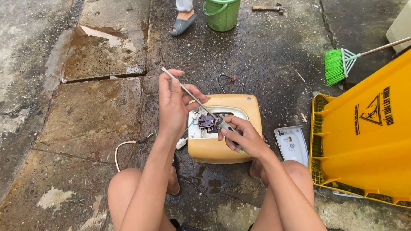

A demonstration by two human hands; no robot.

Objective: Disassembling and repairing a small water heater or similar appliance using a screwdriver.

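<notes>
A long thin metal screwdriver [188, 93] runs slanted between both hands. My left hand [173, 105] pinches its shaft near the upper tip, fingers raised. My right hand [242, 137] grips the handle end low down. Below them lies a yellow plastic appliance housing [250, 109] on the wet ground, its top opened. Inside sit a dark purple electrical part [206, 122] and thin coloured wires. My bare knees frame the bottom of the view.
A white cover panel [292, 144] lies right of the housing. A tipped yellow bin [368, 137] fills the right side, a green broom [338, 64] above it. A green bucket [221, 13], a person's sandalled foot [183, 23] and a hammer [266, 8] are at the top. A white cable [124, 147] curls left.
</notes>
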